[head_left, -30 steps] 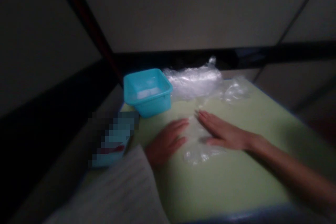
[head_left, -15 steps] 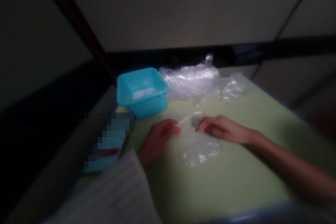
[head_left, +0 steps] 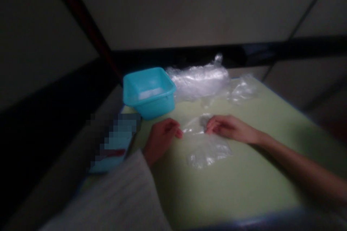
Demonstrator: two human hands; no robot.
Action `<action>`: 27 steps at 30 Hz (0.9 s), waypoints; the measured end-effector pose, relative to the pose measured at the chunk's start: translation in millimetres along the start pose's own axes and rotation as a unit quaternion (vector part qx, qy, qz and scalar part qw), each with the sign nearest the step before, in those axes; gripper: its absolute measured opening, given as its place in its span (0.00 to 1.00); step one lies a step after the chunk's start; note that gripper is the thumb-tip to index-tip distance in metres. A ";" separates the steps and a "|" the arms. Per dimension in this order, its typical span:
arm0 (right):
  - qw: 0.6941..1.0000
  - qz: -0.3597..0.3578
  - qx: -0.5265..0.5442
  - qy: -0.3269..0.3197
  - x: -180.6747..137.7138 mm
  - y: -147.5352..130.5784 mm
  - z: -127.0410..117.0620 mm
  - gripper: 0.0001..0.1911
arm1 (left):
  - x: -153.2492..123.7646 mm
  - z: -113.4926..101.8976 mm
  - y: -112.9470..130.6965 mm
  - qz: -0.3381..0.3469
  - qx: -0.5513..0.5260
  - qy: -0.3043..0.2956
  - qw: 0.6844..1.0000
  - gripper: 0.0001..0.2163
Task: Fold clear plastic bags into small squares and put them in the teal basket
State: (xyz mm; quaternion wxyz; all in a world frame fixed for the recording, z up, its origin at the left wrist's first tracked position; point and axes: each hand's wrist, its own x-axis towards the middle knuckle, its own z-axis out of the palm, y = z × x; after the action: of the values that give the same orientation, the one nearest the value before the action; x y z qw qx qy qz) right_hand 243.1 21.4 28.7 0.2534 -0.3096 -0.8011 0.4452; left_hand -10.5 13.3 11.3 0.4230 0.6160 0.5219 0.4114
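Observation:
A small clear plastic bag (head_left: 204, 148) lies on the pale green table (head_left: 244, 180) in front of me. My left hand (head_left: 162, 138) pinches the bag's far left corner with curled fingers. My right hand (head_left: 230, 129) pinches its far right corner the same way. The bag's far edge is stretched between the two hands, and its body lies flat toward me. The light is dim and the picture soft.
A turquoise plastic tub (head_left: 148, 92) stands at the table's far left with something pale inside. A heap of clear plastic bags (head_left: 200, 81) lies beside it along the far edge. A light blue item (head_left: 114, 144) lies at the table's left edge.
Both hands lay flat and open on the bag a second ago. They have since curled and pinched its far edge, pulling it slightly apart.

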 end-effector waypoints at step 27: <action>0.851 -0.050 -0.502 -0.148 -29.2 -40.6 7.1 0.08 | -5.9 5.7 1.3 0.021 0.014 -0.016 1.000 0.07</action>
State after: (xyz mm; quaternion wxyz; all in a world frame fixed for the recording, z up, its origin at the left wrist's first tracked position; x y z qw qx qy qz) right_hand 247.1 -20.3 56.9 -0.0360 -0.2845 -0.9580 0.0094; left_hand -5.5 6.8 10.4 0.4143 0.6390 0.5076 0.4031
